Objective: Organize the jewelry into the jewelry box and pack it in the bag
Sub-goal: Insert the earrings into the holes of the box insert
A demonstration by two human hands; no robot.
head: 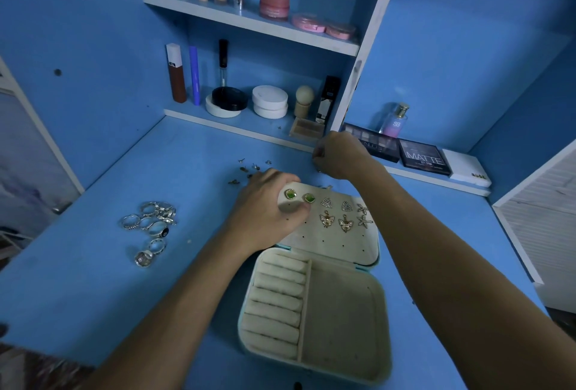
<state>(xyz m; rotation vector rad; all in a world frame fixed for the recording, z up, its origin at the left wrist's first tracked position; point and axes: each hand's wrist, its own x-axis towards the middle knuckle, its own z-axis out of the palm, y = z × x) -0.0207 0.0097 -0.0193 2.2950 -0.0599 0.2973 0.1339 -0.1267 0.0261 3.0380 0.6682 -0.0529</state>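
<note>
An open cream jewelry box [339,318] lies on the blue desk, with ring rolls on its left side. Its raised lid panel [330,243] carries green square earrings [300,196], triangle studs, butterfly drops [336,221] and starfish pieces. My left hand [268,205] grips the lid panel's upper left corner, thumb on its front. Behind the lid, my right hand [338,154] is curled with its fingertips pinched together; what it holds is too small to see. Several silver rings [151,224] lie left of the box. Small loose earring pieces [249,168] are scattered behind my left hand.
Shelves behind hold cosmetics: tubes, round compacts [269,101], a wooden brush and pink jars. Eyeshadow palettes [424,157], a white case and a perfume bottle [394,121] sit on the low right ledge. A white slatted panel stands at the right edge.
</note>
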